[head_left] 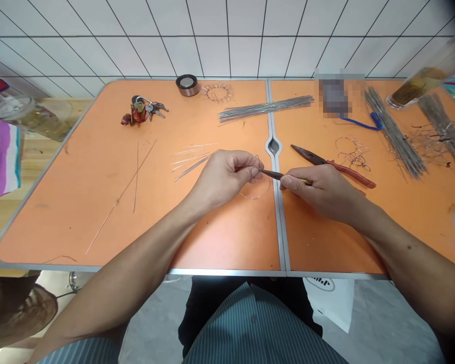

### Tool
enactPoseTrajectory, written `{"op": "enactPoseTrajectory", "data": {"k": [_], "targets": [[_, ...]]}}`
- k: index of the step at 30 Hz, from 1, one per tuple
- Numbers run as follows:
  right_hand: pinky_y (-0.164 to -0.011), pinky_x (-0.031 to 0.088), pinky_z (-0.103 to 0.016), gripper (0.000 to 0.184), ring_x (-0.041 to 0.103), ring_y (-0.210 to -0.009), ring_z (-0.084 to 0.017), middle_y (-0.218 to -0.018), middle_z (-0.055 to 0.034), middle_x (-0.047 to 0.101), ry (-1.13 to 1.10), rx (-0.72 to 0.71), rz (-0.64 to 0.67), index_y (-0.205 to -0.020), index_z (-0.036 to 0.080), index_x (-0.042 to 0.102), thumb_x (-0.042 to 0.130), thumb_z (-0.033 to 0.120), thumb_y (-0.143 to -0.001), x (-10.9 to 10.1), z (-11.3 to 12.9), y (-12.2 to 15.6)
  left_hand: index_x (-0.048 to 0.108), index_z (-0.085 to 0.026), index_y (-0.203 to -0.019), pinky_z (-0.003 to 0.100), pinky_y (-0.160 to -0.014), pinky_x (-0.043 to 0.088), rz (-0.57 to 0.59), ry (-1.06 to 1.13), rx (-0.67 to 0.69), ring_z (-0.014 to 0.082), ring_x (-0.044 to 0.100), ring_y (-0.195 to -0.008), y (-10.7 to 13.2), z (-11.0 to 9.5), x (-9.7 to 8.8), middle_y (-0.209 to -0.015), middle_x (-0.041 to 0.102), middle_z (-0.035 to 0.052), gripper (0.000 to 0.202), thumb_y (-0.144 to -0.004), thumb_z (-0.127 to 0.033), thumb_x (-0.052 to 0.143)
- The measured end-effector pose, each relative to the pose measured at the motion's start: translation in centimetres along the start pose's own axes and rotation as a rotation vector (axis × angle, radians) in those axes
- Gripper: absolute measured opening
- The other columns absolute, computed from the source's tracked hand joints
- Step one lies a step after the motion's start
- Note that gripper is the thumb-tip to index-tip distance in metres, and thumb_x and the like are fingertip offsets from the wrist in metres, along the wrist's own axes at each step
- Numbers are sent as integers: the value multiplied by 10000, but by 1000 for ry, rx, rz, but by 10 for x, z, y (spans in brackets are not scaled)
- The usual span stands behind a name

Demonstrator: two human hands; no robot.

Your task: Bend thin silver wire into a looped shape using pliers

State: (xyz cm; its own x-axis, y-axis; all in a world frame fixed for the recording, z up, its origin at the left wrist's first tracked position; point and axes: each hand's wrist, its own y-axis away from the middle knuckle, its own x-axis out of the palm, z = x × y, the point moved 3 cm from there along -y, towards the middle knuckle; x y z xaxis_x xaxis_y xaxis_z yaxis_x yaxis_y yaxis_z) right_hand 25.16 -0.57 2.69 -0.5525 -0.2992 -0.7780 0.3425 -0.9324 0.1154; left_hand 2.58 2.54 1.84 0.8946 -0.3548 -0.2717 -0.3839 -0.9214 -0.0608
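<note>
A thin wire loop [254, 197], nearly round, hangs just above or on the orange bench [227, 247] at the centre of the frame; which, I cannot tell. It looks very light, springy and easily bent, so a fingertip pinch close to the worked spot should suit it best. The left hand [231, 172] pinches it between thumb and fingers. The right hand [318, 189], right of centre, grips a slim pointed tool [272, 174], its dark tip at the left fingertips. Near the left hand lie loose straight wires [189, 157]; just beyond the right, red-handled pliers [335, 166]. At upper centre lies a wire bundle [267, 108]; at upper left, keys [151, 108] and a tape roll [187, 85].
</note>
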Motion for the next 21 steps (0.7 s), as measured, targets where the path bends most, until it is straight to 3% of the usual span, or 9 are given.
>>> {"op": "enactPoseTrajectory", "data": {"k": [7, 14, 21], "targets": [[-595, 340, -333, 460, 489, -612, -155, -636, 22, 539, -111, 66, 67, -794, 233, 718, 562, 567, -1070, -2, -1, -1, 796, -175, -840, 311, -744, 531, 30, -91, 40, 189, 745, -792, 1, 1, 0, -823, 812, 47, 174, -923, -170, 644], [-502, 300, -312, 554, 432, -517, -116, -613, 5, 572, -380, 123, 199, -725, 210, 701, 680, 696, -990, -2, -5, -2, 784, -173, -841, 318, -691, 475, 23, -230, 65, 187, 711, -757, 3, -2, 1, -805, 792, 30, 199, -919, -135, 605], [-443, 273, -293, 538, 424, -454, -100, -577, 4, 565, -572, 177, 281, -744, 199, 735, 760, 698, -941, -2, -11, -5, 779, -177, -820, 308, -618, 385, 10, -306, 94, 146, 583, -636, 3, -2, 5, -745, 751, 9, 208, -891, -84, 607]]}}
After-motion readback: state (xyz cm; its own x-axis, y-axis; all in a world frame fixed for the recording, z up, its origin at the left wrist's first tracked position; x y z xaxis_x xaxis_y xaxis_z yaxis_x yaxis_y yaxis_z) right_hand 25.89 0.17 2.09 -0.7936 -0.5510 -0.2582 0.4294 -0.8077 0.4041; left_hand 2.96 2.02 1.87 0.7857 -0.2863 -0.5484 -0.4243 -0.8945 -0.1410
